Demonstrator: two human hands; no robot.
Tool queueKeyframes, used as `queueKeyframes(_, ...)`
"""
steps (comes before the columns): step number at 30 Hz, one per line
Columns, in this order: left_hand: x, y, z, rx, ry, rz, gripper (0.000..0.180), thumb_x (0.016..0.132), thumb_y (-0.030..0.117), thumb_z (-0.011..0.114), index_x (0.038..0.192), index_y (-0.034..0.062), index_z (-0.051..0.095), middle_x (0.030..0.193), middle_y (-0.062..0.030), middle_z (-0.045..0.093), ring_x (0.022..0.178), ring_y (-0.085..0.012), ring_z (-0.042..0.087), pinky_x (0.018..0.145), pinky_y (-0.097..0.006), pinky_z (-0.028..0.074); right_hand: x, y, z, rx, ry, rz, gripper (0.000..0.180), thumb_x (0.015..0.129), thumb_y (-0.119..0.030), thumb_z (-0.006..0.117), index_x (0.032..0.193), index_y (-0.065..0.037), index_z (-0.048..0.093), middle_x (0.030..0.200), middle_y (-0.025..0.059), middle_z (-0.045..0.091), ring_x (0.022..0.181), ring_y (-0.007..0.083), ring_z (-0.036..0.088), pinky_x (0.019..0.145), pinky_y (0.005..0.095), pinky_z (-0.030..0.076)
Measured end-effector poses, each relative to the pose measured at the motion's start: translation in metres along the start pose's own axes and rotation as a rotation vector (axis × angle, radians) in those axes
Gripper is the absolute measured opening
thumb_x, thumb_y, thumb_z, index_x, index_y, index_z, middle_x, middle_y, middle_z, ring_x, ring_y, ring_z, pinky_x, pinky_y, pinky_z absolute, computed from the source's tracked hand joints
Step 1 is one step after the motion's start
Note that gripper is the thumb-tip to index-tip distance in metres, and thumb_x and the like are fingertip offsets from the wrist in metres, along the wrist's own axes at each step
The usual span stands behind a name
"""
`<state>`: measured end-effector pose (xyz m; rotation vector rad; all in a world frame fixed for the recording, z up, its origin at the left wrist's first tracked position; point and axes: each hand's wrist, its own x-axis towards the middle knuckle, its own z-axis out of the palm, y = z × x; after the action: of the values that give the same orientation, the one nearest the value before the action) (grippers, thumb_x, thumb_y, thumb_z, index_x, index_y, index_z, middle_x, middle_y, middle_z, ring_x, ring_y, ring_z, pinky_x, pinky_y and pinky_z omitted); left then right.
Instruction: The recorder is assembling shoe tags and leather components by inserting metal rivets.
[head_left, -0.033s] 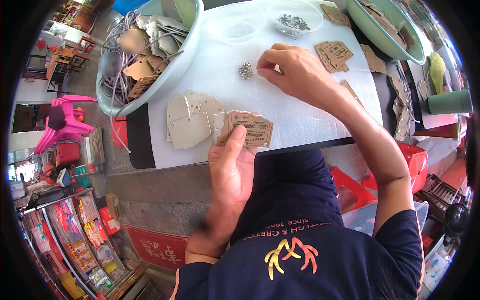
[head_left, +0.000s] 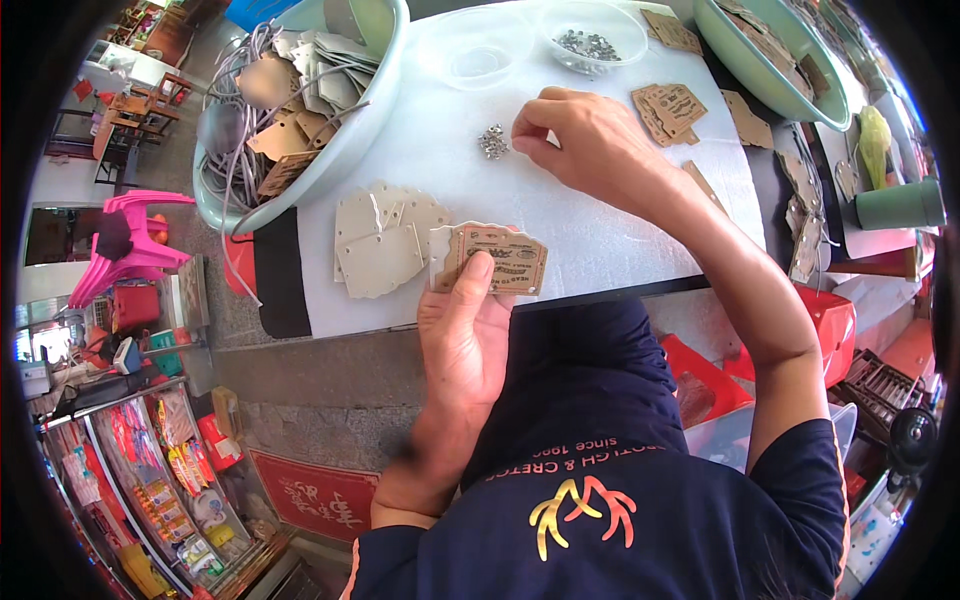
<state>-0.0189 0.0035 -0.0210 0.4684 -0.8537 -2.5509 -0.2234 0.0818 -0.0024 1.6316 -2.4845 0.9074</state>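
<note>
My left hand point(head_left: 465, 340) holds a small stack of brown printed card tags point(head_left: 495, 260) at the near edge of the white-covered table point(head_left: 600, 230), thumb on top. My right hand point(head_left: 590, 140) reaches across the table. Its thumb and forefinger are pinched together right beside a little pile of metal eyelets point(head_left: 493, 142). Whether an eyelet sits between the fingertips is too small to tell. A loose heap of pale tags point(head_left: 385, 235) lies face down just left of the held stack.
A green basin point(head_left: 380, 110) of tags and grey strings stands at the back left. Also at the back are two clear dishes, one point(head_left: 590, 40) holding metal pieces, and brown tags point(head_left: 670, 108). Another green basin point(head_left: 770, 60) and a green cup point(head_left: 900, 205) are at the right. A pink chair point(head_left: 130, 240) stands left.
</note>
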Motion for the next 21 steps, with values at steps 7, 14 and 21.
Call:
queueKeyframes(7,0.0,-0.003,-0.002,-0.004,0.003,0.035,0.033,0.093,0.004,0.055,0.126,0.0017,0.052,0.12,-0.0112,0.059,0.115,-0.0223,0.056,0.098,-0.039,0.047,0.01,-0.008,0.011,-0.134,-0.073,0.037,0.015,0.083,-0.018,0.062,0.085,-0.002,0.064,0.083,0.0121,0.065,0.08,0.031,0.063,0.071,0.0407,0.049)
queueKeyframes(14,0.0,-0.002,0.0,-0.011,0.012,0.036,0.026,0.094,0.004,0.055,0.12,0.0021,0.058,0.114,-0.0097,0.062,0.111,-0.0221,0.058,0.095,-0.039,0.048,0.007,-0.007,0.001,-0.136,-0.17,-0.036,0.013,0.08,-0.015,0.061,0.08,-0.002,0.06,0.081,0.0119,0.064,0.076,0.0315,0.063,0.069,0.042,0.049)
queueKeyframes(21,0.001,-0.005,-0.006,-0.007,-0.042,0.048,0.031,0.094,0.005,0.054,0.124,0.0022,0.055,0.117,-0.0096,0.061,0.114,-0.0222,0.057,0.098,-0.039,0.046,0.006,-0.004,-0.012,-0.206,-0.129,-0.051,0.011,0.082,-0.015,0.063,0.084,-0.004,0.063,0.082,0.0103,0.064,0.075,0.0301,0.063,0.068,0.0399,0.049)
